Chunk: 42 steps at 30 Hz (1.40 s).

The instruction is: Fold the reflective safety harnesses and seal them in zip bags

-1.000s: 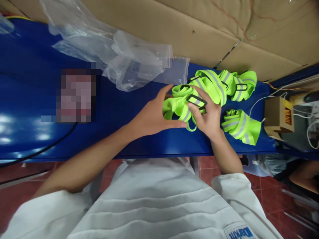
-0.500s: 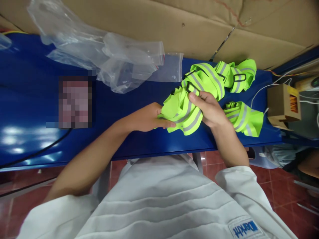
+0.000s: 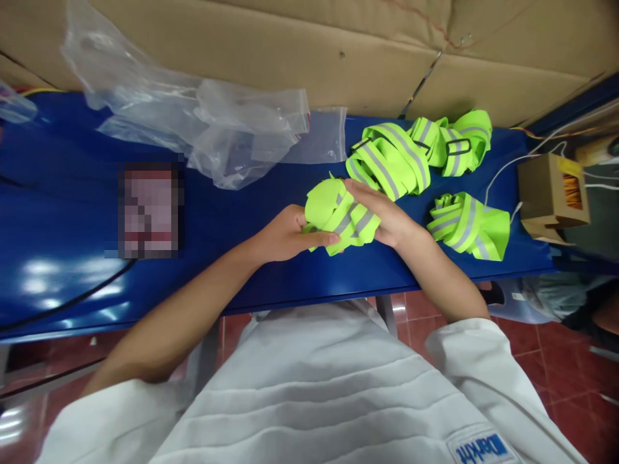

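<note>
Two hands fold one neon-yellow reflective strap bundle [image 3: 341, 216] over the blue table [image 3: 242, 225]

Both hands close on the bundle from either side: the left hand [image 3: 283, 235] grips its left end with the thumb laid along the lower edge, and the right hand [image 3: 387, 219] cups its right side, fingers [image 3: 360, 192] stretched flat across the top. The bundle sits compact between the palms, just above the table's near edge, grey reflective stripes showing. Just behind the right hand lies a larger heap of straps [image 3: 389, 164] with black buckles, and beside that another folded one [image 3: 452, 142]; a third folded strap [image 3: 469, 225] rests to the right of the wrist. Clear plastic bags [image 3: 217, 125] lie crumpled at the table's far side against cardboard [image 3: 314, 45], and a small brown box [image 3: 551, 193] with white wires stands at the far right
</note>
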Available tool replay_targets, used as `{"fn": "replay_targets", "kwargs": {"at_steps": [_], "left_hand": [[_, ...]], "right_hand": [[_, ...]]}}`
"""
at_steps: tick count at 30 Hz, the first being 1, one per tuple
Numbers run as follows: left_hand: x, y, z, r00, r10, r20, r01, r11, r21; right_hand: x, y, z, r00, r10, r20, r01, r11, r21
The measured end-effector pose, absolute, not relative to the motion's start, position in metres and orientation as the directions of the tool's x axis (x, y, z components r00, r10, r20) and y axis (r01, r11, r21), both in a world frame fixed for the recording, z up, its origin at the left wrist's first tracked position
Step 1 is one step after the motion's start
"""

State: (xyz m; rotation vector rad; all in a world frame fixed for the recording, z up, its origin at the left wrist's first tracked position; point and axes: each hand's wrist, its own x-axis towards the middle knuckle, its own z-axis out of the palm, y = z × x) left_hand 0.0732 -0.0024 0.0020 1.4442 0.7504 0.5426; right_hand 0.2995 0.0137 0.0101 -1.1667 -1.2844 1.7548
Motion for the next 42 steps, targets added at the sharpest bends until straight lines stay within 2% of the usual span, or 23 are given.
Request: {"fn": "replay_targets", "kwargs": {"at_steps": [2, 6, 7, 10, 12, 14, 16, 19, 23, 25, 31, 37, 42], "left_hand": [[0.07, 0.0, 0.004, 0.701, 0.698, -0.147, 0.137, 0.07, 0.988], [0.066, 0.004, 0.01, 0.806, 0.555, -0.207, 0.247, 0.003, 0.969], [0.066, 0.004, 0.011, 0.801, 0.56, -0.212, 0.265, -0.015, 0.964], [0.067, 0.003, 0.013, 0.713, 0.681, -0.167, 0.298, -0.078, 0.951], [0.067, 0.005, 0.014, 0.673, 0.728, -0.133, 0.285, -0.088, 0.954], [0.066, 0.009, 0.013, 0.644, 0.755, -0.123, 0.225, -0.033, 0.974], [0.066, 0.012, 0.013, 0.581, 0.808, -0.096, 0.141, 0.016, 0.99], [0.069, 0.011, 0.013, 0.536, 0.841, -0.078, 0.094, 0.032, 0.995], [0.073, 0.005, 0.015, 0.618, 0.75, -0.236, 0.189, 0.15, 0.97], [0.073, 0.005, 0.016, 0.627, 0.731, -0.27, 0.202, 0.182, 0.962], [0.06, 0.014, 0.023, 0.68, 0.681, -0.273, 0.258, 0.127, 0.958], [0.057, 0.017, 0.03, 0.75, 0.614, -0.248, 0.236, 0.101, 0.966], [0.072, 0.006, 0.02, 0.604, 0.742, -0.292, 0.179, 0.231, 0.956]], "right_hand": [[0.303, 0.015, 0.012, -0.48, 0.825, -0.299, 0.005, -0.338, -0.941], [0.307, 0.016, 0.013, -0.481, 0.832, -0.275, 0.036, -0.295, -0.955], [0.307, 0.016, 0.012, -0.483, 0.828, -0.283, 0.047, -0.298, -0.953], [0.306, 0.018, 0.006, -0.433, 0.857, -0.279, 0.08, -0.272, -0.959], [0.307, 0.019, 0.006, -0.306, 0.939, -0.156, 0.139, -0.118, -0.983], [0.31, 0.02, 0.011, -0.172, 0.983, 0.06, 0.265, 0.104, -0.959], [0.312, 0.017, 0.019, -0.115, 0.962, 0.246, 0.388, 0.271, -0.881], [0.313, 0.01, 0.03, -0.119, 0.924, 0.363, 0.472, 0.374, -0.798], [0.311, 0.005, 0.032, -0.134, 0.908, 0.398, 0.533, 0.405, -0.743], [0.311, 0.007, 0.029, -0.14, 0.901, 0.409, 0.538, 0.417, -0.733], [0.315, 0.016, 0.018, -0.161, 0.897, 0.412, 0.505, 0.434, -0.746], [0.318, 0.02, 0.014, -0.18, 0.924, 0.338, 0.454, 0.383, -0.805], [0.317, 0.018, 0.016, -0.123, 0.916, 0.383, 0.487, 0.392, -0.78]]}}
